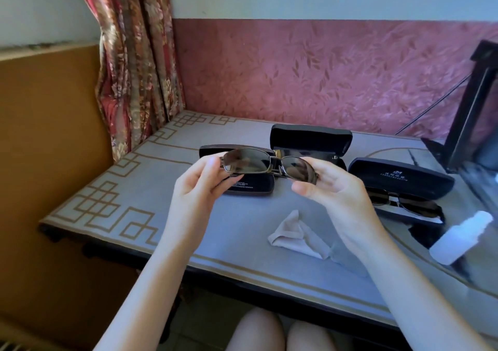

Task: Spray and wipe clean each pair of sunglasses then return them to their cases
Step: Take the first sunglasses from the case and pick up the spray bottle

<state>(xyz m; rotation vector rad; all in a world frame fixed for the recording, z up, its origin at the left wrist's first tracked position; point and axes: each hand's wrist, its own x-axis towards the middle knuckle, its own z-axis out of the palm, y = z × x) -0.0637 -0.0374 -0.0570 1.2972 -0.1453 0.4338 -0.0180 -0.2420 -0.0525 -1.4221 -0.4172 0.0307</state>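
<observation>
Two bare hands hold a pair of dark-lensed, metal-framed sunglasses [266,166] up above a grey table [107,202] — the left hand [202,181] pinches the left end of the frame, and the right hand [334,189] curls round the right end. Beyond them lie three open black cases: a left case [250,187], a far case [310,139], and a right case [398,175] with a second pair [420,208] inside. Nearer, a crumpled cloth [293,235] lies on the table — a white spray bottle [458,239] is at near right.
</observation>
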